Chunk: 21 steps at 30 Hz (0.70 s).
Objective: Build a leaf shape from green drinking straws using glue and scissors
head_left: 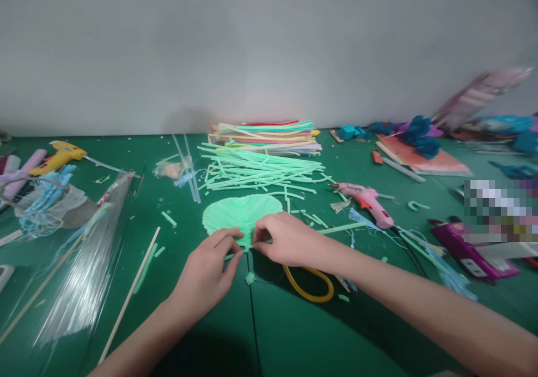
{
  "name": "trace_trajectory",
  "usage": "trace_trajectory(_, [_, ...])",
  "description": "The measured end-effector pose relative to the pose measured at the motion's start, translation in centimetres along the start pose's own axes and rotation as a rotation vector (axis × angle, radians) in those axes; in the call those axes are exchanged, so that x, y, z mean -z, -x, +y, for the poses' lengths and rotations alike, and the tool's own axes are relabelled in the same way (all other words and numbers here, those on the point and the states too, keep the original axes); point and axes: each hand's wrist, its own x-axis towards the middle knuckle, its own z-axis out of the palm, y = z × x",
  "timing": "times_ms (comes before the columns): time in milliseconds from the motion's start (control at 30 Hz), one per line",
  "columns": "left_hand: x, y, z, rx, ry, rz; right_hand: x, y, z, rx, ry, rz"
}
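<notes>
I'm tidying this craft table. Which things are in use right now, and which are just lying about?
In use: pale green heart-shaped straw piece, pinched at its lower tip by left hand and right hand.

Lying about: pink glue gun, yellow glue gun, loose green straws, yellow-handled scissors.

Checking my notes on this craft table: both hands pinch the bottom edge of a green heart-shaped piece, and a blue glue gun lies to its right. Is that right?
Not quite. The glue gun to the right is pink, not blue, as the head view shows. The rest holds: the left hand and right hand both pinch the bottom edge of the green heart-shaped piece.
</notes>
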Motion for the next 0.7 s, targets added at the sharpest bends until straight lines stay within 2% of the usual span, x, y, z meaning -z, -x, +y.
trace_trajectory(167, [0.0, -0.1, 0.1, -0.012, 0.001, 0.019, 1.1, -0.2, -1.0, -0.017, 0.058, -0.045])
trace_trajectory(333, [0.0, -0.1, 0.0, -0.012, 0.011, 0.013, 0.9, -0.5, -1.4, -0.027, 0.087, -0.098])
trace_trajectory(533, [0.0, 0.0, 0.1, -0.013, -0.01, -0.005, 0.7, -0.6, -1.8, -0.064, 0.226, -0.111])
trace_trajectory(700, [0.1, 0.0, 0.2, -0.045, -0.041, -0.008, 0.8, -0.8, -1.9, -0.085, 0.241, -0.128])
